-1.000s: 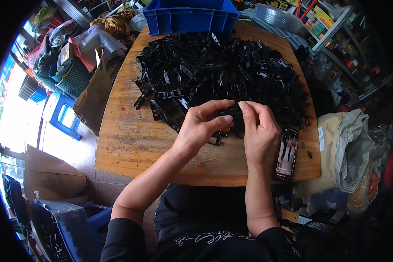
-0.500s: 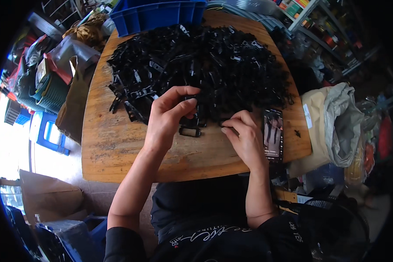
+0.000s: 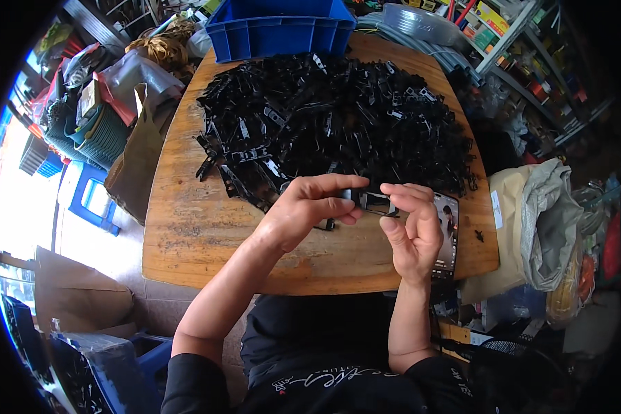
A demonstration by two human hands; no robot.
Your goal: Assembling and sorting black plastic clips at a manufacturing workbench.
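Observation:
My left hand pinches a small black plastic part, a narrow open frame, between thumb and fingers. It is held above the wooden table, just in front of a wide heap of similar black parts. At the part's right end is my right hand, thumb and fingers spread apart; whether its fingertips touch the part I cannot tell. Another black piece shows below my left fingers, partly hidden by them.
A phone with its screen lit lies right of my right hand. Behind the heap stands a blue plastic crate. A lined paper sack stands at the table's right edge, and a blue stool on the floor at left.
My hands have come close together, the left moving right with its fingers round the black part. My right hand has lifted from the table and spread its fingers. The view has shifted slightly.

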